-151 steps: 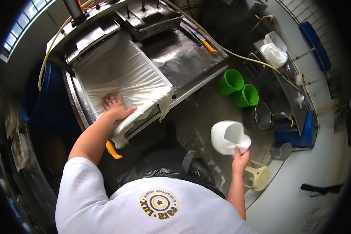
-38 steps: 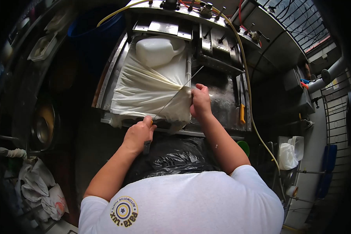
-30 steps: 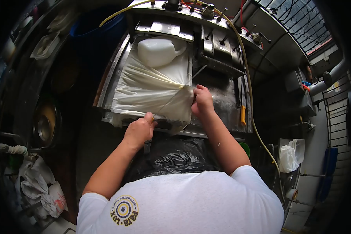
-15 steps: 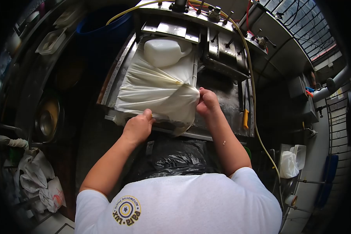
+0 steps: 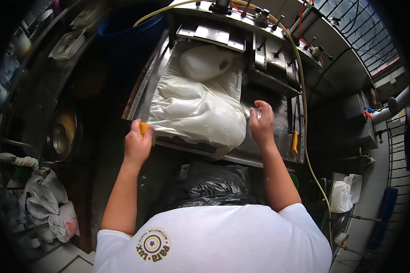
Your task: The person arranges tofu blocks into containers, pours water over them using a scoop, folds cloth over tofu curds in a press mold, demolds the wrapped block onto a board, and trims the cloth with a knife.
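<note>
Knife (image 5: 151, 96) shifted left — in left hand (image 5: 137, 144), right hand (image 5: 262, 124) beside cloth (image 5: 200, 111)

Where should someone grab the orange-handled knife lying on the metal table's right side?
By its orange handle, probably coming from the near side: the handle points that way, while the blade points away. The open right hand looks well placed for it.

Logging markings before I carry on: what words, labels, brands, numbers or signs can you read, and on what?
"Para LUX": round emblem on the white shirt.
"AUTOMOTIVE PAINTS": smaller letters on the same emblem.
Red print on the white bag at lower left: too small and blurred to read.
No lettering can be made out on the yellow-handled knife, the cloth or the jug.
</note>
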A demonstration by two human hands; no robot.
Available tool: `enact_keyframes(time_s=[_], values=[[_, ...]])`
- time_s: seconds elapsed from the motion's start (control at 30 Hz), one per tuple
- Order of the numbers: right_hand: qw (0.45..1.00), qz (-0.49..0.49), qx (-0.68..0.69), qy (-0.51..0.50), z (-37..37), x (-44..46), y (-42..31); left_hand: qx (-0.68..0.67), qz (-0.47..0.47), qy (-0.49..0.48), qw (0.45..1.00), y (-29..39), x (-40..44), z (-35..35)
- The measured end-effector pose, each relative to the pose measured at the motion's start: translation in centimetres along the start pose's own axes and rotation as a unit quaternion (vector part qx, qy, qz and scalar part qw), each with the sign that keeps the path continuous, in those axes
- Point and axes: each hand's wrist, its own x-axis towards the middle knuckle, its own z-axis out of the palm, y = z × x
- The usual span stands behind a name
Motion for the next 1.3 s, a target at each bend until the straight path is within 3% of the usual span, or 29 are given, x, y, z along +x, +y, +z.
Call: enact_keyframes(time_s=[0.07, 0.1, 0.17, 0.27, 0.33, 0.4, 0.47, 0.53, 0.6, 0.73, 0.8, 0.87, 0.93, 1.03, 1.1, 1.17, 1.3], values=[[0.974, 0.163, 0.122, -0.1, -0.8, -2.0, 0.6, 0.069, -0.055, 0.018, 0.996, -4.4, 0.5, -1.2], [0.974, 0.161, 0.126, -0.098, -0.9, -3.3, 0.6, 0.069, -0.117, -0.016, 0.991, -5.2, 0.5, -2.2], [0.965, 0.162, 0.113, -0.171, -0.8, -6.1, 0.3, 0.111, -0.113, -0.02, 0.987, -9.0, 0.5, -2.3], [0.974, -0.101, 0.039, -0.2, -0.8, -7.7, -2.7, 0.162, -0.109, -0.032, 0.98, -11.5, 1.1, -1.8], [0.954, -0.158, -0.009, -0.253, -0.8, -7.7, -5.5, 0.177, -0.096, -0.045, 0.979, -11.8, 1.8, -0.5], [0.958, -0.142, -0.002, -0.247, 0.6, -8.3, -6.0, 0.177, -0.089, -0.074, 0.977, -11.9, 3.3, 1.0], [0.94, -0.165, -0.05, -0.294, 1.2, -8.6, -6.3, 0.171, -0.028, -0.041, 0.984, -12.4, 4.8, 2.6], [0.938, -0.135, -0.064, -0.312, 1.1, -8.7, -6.5, 0.163, -0.033, -0.082, 0.983, -12.5, 7.1, 3.9], [0.939, -0.152, -0.069, -0.3, 1.3, -9.1, -6.1, 0.174, 0.07, 0.016, 0.982, -12.8, 9.1, 5.4], [0.939, -0.157, -0.053, -0.301, 1.4, -9.1, -6.0, 0.152, 0.15, 0.047, 0.976, -7.7, 10.8, 5.8], [0.94, -0.126, -0.077, -0.308, 1.6, -8.8, -6.7, 0.133, 0.258, 0.055, 0.956, -5.4, 10.7, 6.7], [0.93, -0.136, -0.092, -0.329, 1.2, -6.9, -8.1, 0.101, 0.271, -0.011, 0.957, -2.4, 9.1, 8.2], [0.92, -0.146, -0.106, -0.349, 1.9, -5.0, -8.6, 0.045, 0.342, -0.058, 0.937, -1.2, 6.9, 10.8], [0.945, -0.101, -0.029, -0.31, 5.8, -2.5, -6.7, 0.056, 0.342, -0.125, 0.93, 0.8, 3.8, 11.6], [0.939, -0.074, -0.064, -0.331, 8.6, 0.2, -5.5, 0.195, 0.283, -0.275, 0.898, 1.6, 3.2, 10.9], [0.931, -0.047, -0.097, -0.348, 11.4, 2.6, -4.9, 0.179, 0.293, -0.245, 0.907, 0.8, 3.2, 11.3], [0.918, -0.081, -0.15, -0.359, 15.7, 4.8, -5.0, 0.145, 0.294, -0.2, 0.923, 0.1, 3.1, 11.9]])
